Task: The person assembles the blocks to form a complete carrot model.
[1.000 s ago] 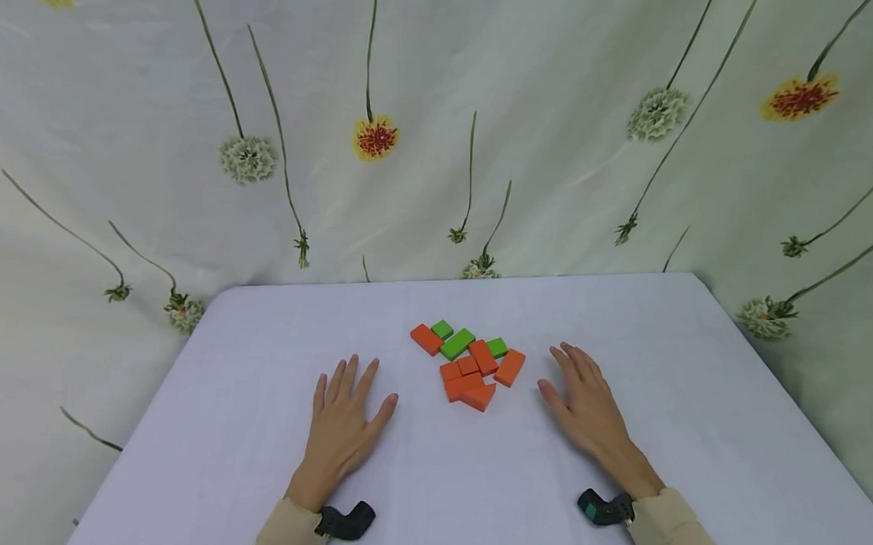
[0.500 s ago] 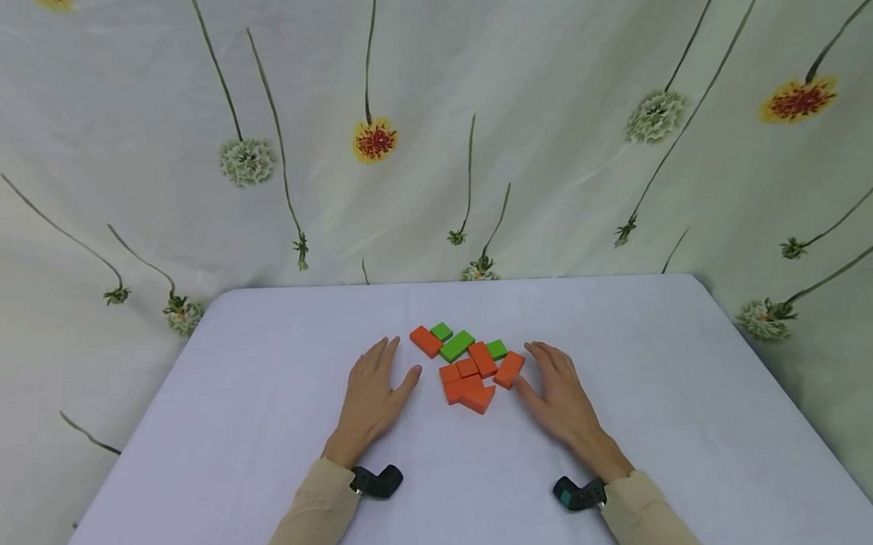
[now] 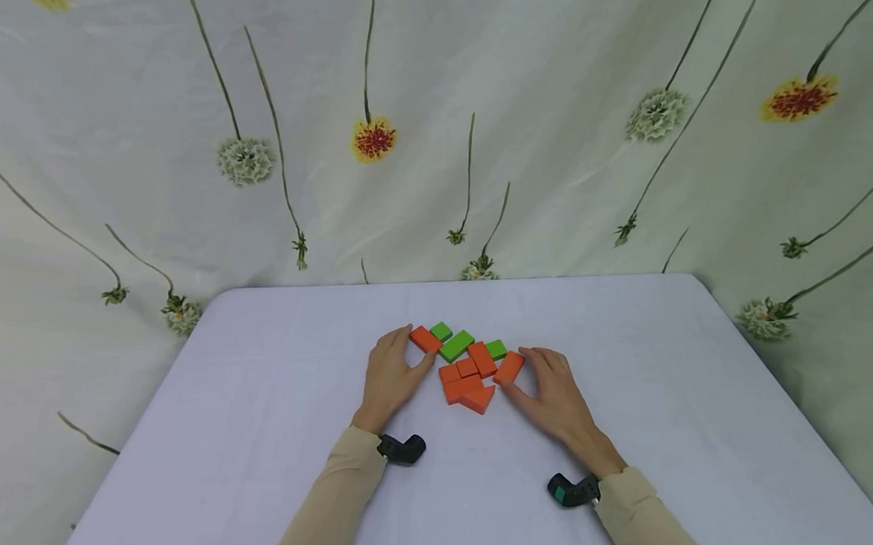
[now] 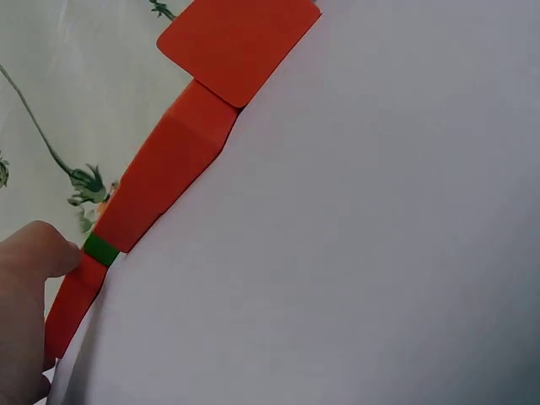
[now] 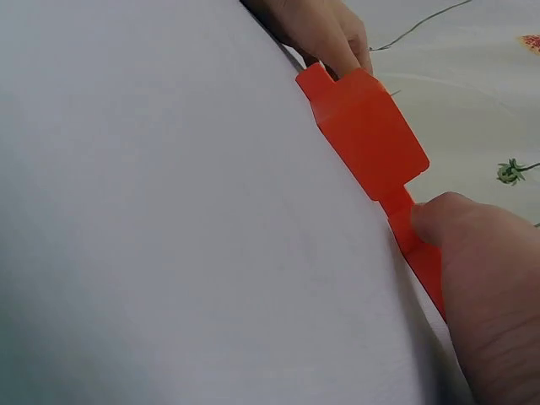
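Blocks [image 3: 468, 367], orange and green, clustered toward tabletop [image 3: 258, 427] far edge. Left hand [image 3: 389, 377] pinches leftmost orange block [image 3: 424, 339]; right hand [image 3: 555, 397] pinches rightmost orange block [image 3: 509, 367].

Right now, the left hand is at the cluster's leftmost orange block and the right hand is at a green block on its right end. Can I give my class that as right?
Not quite: the right hand is at the rightmost orange block, not a green one, as the head view shows. The left hand is indeed at the leftmost orange block.
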Available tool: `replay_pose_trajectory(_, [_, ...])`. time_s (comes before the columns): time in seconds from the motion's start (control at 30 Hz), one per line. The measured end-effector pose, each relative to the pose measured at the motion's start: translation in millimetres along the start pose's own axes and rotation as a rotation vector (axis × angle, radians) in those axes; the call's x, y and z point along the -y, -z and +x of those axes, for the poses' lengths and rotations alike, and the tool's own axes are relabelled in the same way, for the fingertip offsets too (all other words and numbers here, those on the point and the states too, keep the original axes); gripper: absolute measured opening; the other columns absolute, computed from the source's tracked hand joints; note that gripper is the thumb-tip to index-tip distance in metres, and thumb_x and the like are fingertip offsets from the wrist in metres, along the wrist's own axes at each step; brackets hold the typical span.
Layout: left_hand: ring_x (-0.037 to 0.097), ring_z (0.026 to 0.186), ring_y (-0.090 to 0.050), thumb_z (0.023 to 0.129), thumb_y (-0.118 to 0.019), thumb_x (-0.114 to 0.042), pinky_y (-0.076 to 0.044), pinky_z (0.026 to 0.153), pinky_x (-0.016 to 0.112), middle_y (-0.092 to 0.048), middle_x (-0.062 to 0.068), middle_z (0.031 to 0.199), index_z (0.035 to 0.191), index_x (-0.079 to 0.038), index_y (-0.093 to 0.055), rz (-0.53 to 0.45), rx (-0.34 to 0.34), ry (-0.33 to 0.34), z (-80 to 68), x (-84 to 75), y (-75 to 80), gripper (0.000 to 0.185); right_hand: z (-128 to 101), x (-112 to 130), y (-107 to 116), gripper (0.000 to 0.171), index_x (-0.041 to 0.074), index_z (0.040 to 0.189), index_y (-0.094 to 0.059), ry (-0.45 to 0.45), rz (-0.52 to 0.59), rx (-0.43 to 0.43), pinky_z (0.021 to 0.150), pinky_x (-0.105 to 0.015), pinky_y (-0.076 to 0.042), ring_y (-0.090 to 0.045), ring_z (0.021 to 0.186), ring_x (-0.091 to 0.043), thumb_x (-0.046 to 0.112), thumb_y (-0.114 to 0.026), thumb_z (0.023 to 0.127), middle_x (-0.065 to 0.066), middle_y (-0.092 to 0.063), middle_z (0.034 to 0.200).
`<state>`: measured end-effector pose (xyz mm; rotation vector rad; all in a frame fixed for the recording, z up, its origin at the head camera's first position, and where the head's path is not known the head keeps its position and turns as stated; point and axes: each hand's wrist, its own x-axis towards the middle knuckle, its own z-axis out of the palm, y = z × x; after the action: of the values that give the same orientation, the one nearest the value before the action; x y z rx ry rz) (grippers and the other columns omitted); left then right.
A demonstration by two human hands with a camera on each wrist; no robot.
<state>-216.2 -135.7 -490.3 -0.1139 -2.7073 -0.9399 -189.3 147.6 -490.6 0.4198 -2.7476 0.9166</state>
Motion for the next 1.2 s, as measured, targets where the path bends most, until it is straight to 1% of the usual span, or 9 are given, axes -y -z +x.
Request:
replay_pose_trajectory(0.13, [0.04,0.13,-0.054,0.092,-0.074,-0.037,-0.044,0.113,0.054,-0.061,0.023,0.137,0.141,0.004,-0.058,0.033,-0.033,-0.02,2.7,-2.6,-3.6,0.066,0,0,0,0.063,0.006,0.139,-0.061,-0.006,-0.007,0.009,0.11,-0.052,-0.049,-0.05,0.132,-0.034,0.042,-0.077,0.089,-0.016,-0.061,0.136])
replay_pose_trajectory(0.27, [0.04,0.126,-0.056,0.091,-0.076,-0.037,-0.046,0.11,0.054,-0.062,0.023,0.133,0.138,0.004,-0.06,0.035,-0.043,-0.024,3.9,-1.1,-4.7,0.065,1,0,1,0.061,0.006,0.137,-0.062,-0.021,0.006,0.007,0.109,-0.052,-0.049,-0.051,0.131,-0.034,0.04,-0.078,0.089,-0.015,-0.061,0.135])
replay_pose_trajectory(0.43, [0.038,0.126,-0.056,0.09,-0.077,-0.038,-0.048,0.11,0.051,-0.062,0.022,0.131,0.136,0.003,-0.062,-0.02,-0.053,0.004,0.7,2.6,-1.9,0.064,2,1,1,0.062,0.006,0.135,-0.064,-0.062,0.064,0.001,0.11,-0.052,-0.049,-0.051,0.131,-0.034,0.043,-0.08,0.088,-0.015,-0.062,0.135])
replay_pose_trajectory(0.6, [0.036,0.127,-0.056,0.089,-0.078,-0.036,-0.048,0.11,0.051,-0.063,0.02,0.13,0.135,0.001,-0.062,-0.09,-0.056,0.011,-12.3,0.2,10.1,0.061,0,1,1,0.062,0.008,0.133,-0.065,-0.088,0.121,-0.01,0.109,-0.051,-0.049,-0.052,0.129,-0.032,0.044,-0.082,0.086,-0.011,-0.064,0.132])
replay_pose_trajectory(0.73, [0.03,0.123,-0.057,0.089,-0.08,-0.034,-0.049,0.109,0.048,-0.062,0.014,0.129,0.137,-0.003,-0.062,-0.139,0.003,-0.023,-25.9,-7.1,20.8,0.059,-3,2,3,0.059,0.011,0.133,-0.065,-0.063,0.175,-0.029,0.107,-0.051,-0.049,-0.054,0.126,-0.029,0.04,-0.084,0.085,-0.008,-0.064,0.131])
replay_pose_trajectory(0.87, [0.024,0.115,-0.06,0.087,-0.082,-0.029,-0.053,0.102,0.044,-0.062,0.008,0.127,0.136,-0.007,-0.062,-0.178,0.074,-0.073,-41.9,-16.7,26.6,0.057,-7,4,5,0.057,0.013,0.134,-0.064,-0.021,0.23,-0.023,0.102,-0.048,-0.052,-0.058,0.119,-0.024,0.034,-0.085,0.085,-0.006,-0.064,0.131])
replay_pose_trajectory(1.03, [0.016,0.107,-0.062,0.086,-0.083,-0.025,-0.057,0.094,0.037,-0.062,0.001,0.124,0.134,-0.01,-0.063,-0.197,0.129,-0.145,-61.3,-25.9,25.3,0.054,-14,4,6,0.055,0.016,0.133,-0.063,0.041,0.269,0.001,0.091,-0.036,-0.057,-0.061,0.103,-0.014,0.028,-0.086,0.084,0.003,-0.064,0.117])
replay_pose_trajectory(1.13, [0.011,0.106,-0.062,0.085,-0.084,-0.026,-0.057,0.094,0.034,-0.062,-0.003,0.125,0.134,-0.012,-0.063,-0.201,0.168,-0.188,-71.5,-27.3,24.2,0.055,-20,4,6,0.053,0.015,0.13,-0.062,0.109,0.295,0.021,0.088,-0.03,-0.058,-0.062,0.097,-0.01,0.024,-0.087,0.084,0.005,-0.063,0.11])
replay_pose_trajectory(1.2, [0.009,0.107,-0.062,0.084,-0.085,-0.028,-0.057,0.096,0.033,-0.061,-0.005,0.127,0.133,-0.013,-0.063,-0.207,0.199,-0.219,-76.8,-26.6,23.4,0.056,-23,5,6,0.053,0.014,0.129,-0.062,0.157,0.323,0.047,0.088,-0.029,-0.058,-0.063,0.097,-0.01,0.022,-0.087,0.083,0.006,-0.063,0.112])
